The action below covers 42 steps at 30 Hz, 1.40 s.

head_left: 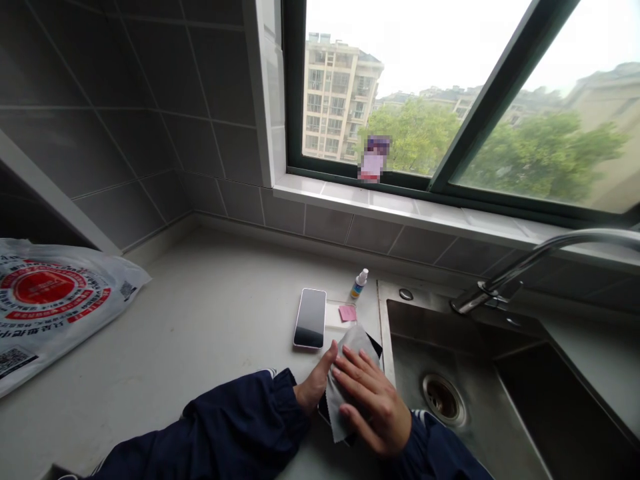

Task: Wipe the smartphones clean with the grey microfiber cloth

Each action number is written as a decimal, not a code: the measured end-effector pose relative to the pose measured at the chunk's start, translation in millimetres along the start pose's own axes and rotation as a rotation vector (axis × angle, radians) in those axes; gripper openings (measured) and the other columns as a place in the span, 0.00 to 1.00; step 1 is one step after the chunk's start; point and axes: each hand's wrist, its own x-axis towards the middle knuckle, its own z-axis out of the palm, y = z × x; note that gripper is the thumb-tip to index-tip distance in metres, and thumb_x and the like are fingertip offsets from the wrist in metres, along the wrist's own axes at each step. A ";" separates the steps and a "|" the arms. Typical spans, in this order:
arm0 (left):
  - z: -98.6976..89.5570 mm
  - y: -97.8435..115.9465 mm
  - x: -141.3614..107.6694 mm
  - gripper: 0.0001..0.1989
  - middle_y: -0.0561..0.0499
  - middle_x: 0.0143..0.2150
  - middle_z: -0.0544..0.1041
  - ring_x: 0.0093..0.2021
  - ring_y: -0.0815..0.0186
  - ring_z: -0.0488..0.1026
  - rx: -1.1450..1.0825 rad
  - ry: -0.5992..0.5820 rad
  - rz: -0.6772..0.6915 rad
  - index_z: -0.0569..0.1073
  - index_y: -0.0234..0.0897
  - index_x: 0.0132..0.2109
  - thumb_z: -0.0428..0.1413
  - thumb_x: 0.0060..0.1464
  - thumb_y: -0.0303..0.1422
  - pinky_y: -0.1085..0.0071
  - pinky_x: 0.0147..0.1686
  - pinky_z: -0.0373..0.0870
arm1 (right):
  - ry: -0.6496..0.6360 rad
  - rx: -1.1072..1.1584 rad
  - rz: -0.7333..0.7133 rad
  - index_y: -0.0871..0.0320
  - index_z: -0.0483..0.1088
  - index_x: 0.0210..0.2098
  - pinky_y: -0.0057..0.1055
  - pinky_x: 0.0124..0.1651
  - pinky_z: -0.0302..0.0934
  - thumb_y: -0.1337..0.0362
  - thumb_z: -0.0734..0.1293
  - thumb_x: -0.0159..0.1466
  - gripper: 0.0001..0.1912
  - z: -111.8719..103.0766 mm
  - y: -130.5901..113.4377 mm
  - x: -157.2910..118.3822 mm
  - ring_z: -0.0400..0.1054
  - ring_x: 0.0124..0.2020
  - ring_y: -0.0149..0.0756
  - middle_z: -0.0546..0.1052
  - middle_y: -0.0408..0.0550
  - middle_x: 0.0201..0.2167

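A grey cloth (356,338) with a zigzag edge is draped over a flat black device (373,344), which looks like a phone or small tablet and is mostly hidden. My left hand (315,383) grips the device's left side, thumb up along the cloth; its other fingers are out of sight underneath. Across the cloth lies my right hand (373,400), fingers stretched out and pressed flat, thumb apart. A white-edged phone (311,319) with a dark screen rests on the counter just beyond my left hand. Close by are a pink square (347,313) on a clear flat case (333,313) and a small spray bottle (359,285), upright.
On the right, a steel sink (383,320) with a drain (443,399) and a chrome faucet (520,263) borders the pale counter (200,313). A white plastic bag (55,293) with red print lies at far left. Behind, a window (425,193) sits above the tiled wall.
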 end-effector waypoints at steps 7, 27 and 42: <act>-4.0 -3.8 3.0 0.29 0.46 0.62 0.70 0.69 0.58 0.53 0.130 -0.092 0.175 0.69 0.39 0.60 0.54 0.57 0.49 0.64 0.67 0.43 | 0.141 -0.112 0.158 0.63 0.55 0.67 0.56 0.64 0.53 0.65 0.58 0.69 0.28 6.7 14.5 -5.5 0.45 0.70 0.54 0.57 0.59 0.68; -10.0 3.1 3.7 0.38 0.40 0.56 0.74 0.62 0.53 0.65 0.040 -0.021 -0.053 0.66 0.34 0.62 0.46 0.57 0.58 0.60 0.62 0.54 | 0.125 -0.002 0.126 0.61 0.61 0.64 0.50 0.67 0.50 0.61 0.56 0.71 0.24 11.2 12.4 -6.3 0.47 0.70 0.46 0.63 0.55 0.65; -14.4 -2.6 3.3 0.35 0.44 0.67 0.62 0.72 0.55 0.43 0.207 -0.107 0.103 0.63 0.38 0.65 0.51 0.57 0.54 0.60 0.69 0.37 | 0.214 -0.082 0.196 0.65 0.55 0.67 0.54 0.66 0.49 0.55 0.52 0.72 0.29 13.6 10.7 -7.0 0.43 0.71 0.52 0.56 0.59 0.68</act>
